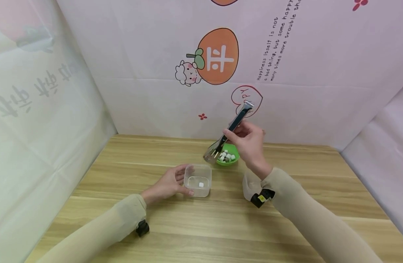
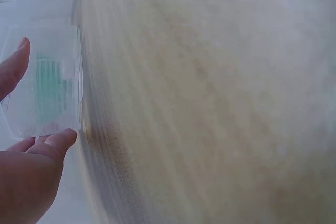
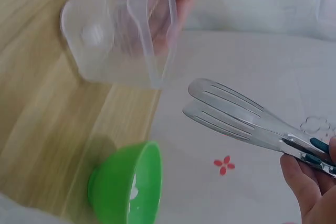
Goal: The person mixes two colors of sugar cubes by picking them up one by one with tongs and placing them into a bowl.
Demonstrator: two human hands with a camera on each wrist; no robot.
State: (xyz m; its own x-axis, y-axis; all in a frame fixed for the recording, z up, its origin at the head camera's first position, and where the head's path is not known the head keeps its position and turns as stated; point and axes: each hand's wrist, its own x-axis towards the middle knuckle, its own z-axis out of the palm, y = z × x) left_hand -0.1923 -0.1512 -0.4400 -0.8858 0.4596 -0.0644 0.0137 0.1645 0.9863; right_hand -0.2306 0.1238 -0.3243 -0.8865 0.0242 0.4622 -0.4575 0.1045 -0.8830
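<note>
My left hand holds a clear plastic container on the table, thumb at its near side and fingers at its far side. One small white cube lies in it. Raised over the table, my right hand grips metal tongs with dark handle grips. Their slotted ends point down, close to a green bowl of white and brownish cubes. In the right wrist view the tongs have slightly parted ends with nothing between them. The left wrist view shows the container between thumb and fingers.
A second clear container stands to the right, partly hidden under my right wrist. A wood-grain table lies below. Printed white cloth hangs behind it and along both sides.
</note>
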